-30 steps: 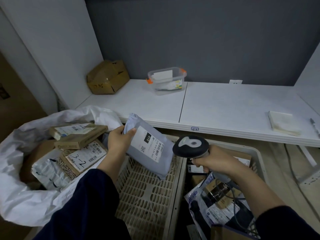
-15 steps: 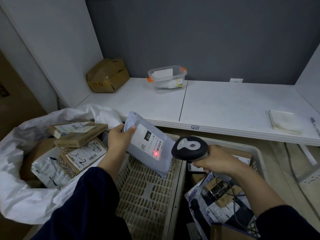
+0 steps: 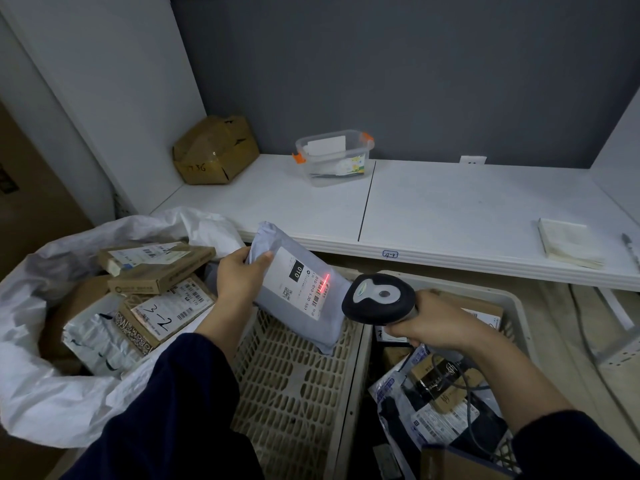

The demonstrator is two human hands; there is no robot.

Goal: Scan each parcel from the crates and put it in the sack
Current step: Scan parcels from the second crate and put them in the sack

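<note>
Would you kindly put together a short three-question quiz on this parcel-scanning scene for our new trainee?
1. True or false: the red scan line lies on the label of the grey mailer bag held by the left hand.
2. Which holds the barcode scanner? A) left hand B) right hand
3. Fill in: the box marked "3-2" lies in the white ____.
Key: 1 true; 2 B; 3 sack
</note>
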